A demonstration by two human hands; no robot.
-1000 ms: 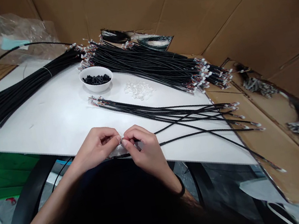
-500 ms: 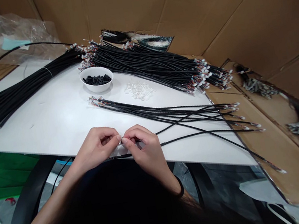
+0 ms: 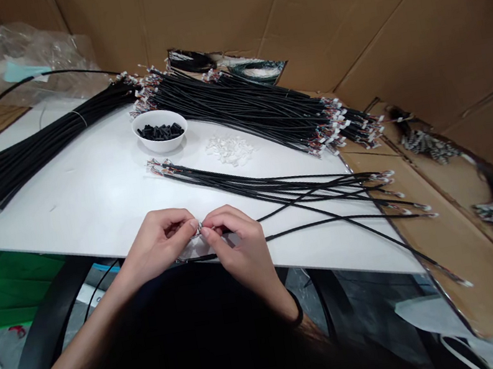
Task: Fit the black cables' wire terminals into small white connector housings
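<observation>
Near the table's front edge my left hand (image 3: pixel 164 239) and my right hand (image 3: pixel 238 233) meet fingertip to fingertip, both closed in a pinch. Between them is a small whitish piece, apparently a connector (image 3: pixel 199 224), largely covered by the fingers. From behind my right hand a black cable (image 3: pixel 274 210) runs off to the right, and its wire end seems to lie in that pinch. Another black cable (image 3: pixel 319 223) passes under my right hand, its near end (image 3: pixel 197 258) showing below my fingers.
Beyond my hands lies a small group of black cables (image 3: pixel 238 189). Behind it are a pile of white connectors (image 3: pixel 230 149) and a white bowl (image 3: pixel 163 147) of short black tubes. Large cable bundles (image 3: pixel 237 101) (image 3: pixel 52 129) line the back and left. Cardboard walls (image 3: pixel 217 7) enclose the table.
Both hands stay in nearly the same place. Only the fingertips shift very slightly around the small piece between them.
</observation>
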